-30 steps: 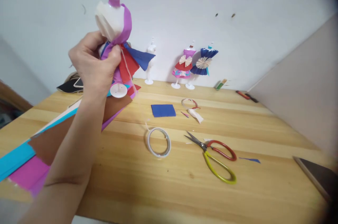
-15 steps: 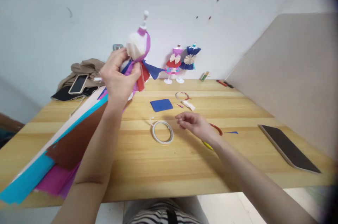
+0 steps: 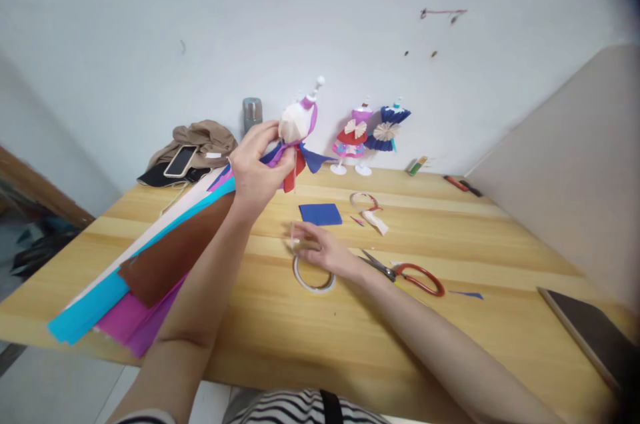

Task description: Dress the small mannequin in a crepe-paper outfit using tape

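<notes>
Reaching over the one tape (image 3: 315, 289), the right hand (image 3: 323, 248) has moved left from the one pair of scissors (image 3: 420, 277) since half a second ago; I cannot tell if it grips. The left hand (image 3: 257, 167) still holds one doll (image 3: 296, 121) by its waist above the table (image 3: 280, 331). Two dressed dolls (image 3: 352, 134) stand near the wall (image 3: 310, 11), and one blue paper (image 3: 321, 214) lies flat.

Three dressed white mannequins (image 3: 301, 119), two far. One pair red-handled metal scissors (image 3: 391, 273). One flat blue rectangle (image 3: 321, 215). One white-edged dark phone (image 3: 181, 162), far left. One dark flat slab (image 3: 587, 331), right.
</notes>
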Demonstrator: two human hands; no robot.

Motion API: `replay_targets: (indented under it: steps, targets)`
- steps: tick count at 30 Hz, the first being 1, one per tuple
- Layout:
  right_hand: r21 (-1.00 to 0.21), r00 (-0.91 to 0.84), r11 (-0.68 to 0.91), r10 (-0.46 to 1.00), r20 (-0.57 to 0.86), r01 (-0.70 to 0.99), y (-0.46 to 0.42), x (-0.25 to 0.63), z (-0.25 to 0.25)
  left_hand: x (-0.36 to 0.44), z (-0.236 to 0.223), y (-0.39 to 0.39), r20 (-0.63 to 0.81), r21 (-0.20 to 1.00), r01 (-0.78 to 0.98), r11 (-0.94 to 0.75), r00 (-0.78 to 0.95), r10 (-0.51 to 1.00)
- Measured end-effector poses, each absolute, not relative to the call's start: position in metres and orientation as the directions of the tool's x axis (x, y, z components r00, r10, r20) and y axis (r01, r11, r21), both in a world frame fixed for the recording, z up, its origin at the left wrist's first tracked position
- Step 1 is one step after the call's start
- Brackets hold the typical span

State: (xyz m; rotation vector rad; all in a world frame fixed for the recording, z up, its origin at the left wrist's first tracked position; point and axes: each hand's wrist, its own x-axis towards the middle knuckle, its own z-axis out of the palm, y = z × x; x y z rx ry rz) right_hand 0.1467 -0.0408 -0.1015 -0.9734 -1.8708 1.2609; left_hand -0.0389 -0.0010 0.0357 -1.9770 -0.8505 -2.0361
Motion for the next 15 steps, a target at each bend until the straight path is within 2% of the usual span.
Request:
replay_targets:
  steps: [4,9,15]
  targets:
    - [-0.986,-0.57,0.166,0.807,0.155,-0.033,-0.032,0.137,-0.084,-0.04,0.036,-0.001,0.976,0.215,0.546,-0.81,-0.104,0.189]
    - [-0.971,-0.585,0.055,0.789,0.185,-0.233,-0.049,0.143,-0.054,-0.046,0.032,0.007,0.978,0.209,0.594,-0.777,-0.108,0.181]
    - [-0.93,-0.601,-0.055,0.777,0.189,-0.363,-0.08,0.156,-0.017,-0.056,0.028,0.016,0.99,0.131,0.682,-0.719,-0.052,0.13]
